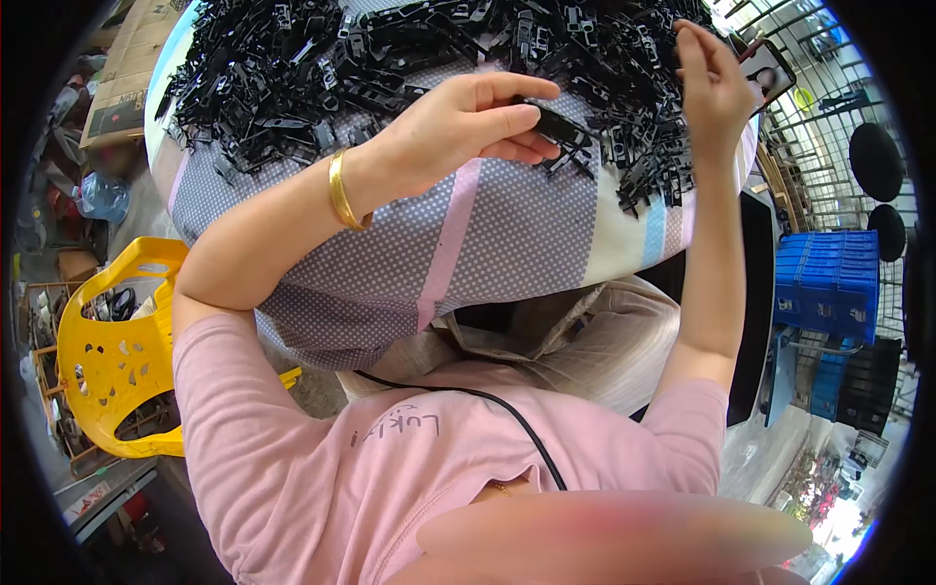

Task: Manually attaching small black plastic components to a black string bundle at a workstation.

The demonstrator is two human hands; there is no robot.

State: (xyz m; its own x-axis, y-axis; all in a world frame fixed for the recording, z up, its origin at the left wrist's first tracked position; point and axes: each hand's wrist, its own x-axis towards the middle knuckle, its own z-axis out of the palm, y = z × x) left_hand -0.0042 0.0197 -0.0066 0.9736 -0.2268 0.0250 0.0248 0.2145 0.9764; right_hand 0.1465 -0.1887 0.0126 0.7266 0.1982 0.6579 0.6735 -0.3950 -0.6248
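My left hand, with a gold bangle on its wrist, is closed on a black plastic part that sticks out past the fingertips. Just beyond it, a wide heap of small black plastic parts covers the far side of a round table. My right hand is raised over the heap's right edge, fingers drawn together as in a pinch. Whatever those fingers hold, if anything, is too small to make out. Under the heap lies a dotted grey cloth with pink and pale stripes.
A phone stands at the table's right edge, close to my right hand. On the left is a yellow plastic chair, with a cardboard box further back. Blue crates are stacked at the right. A black cord crosses my shirt.
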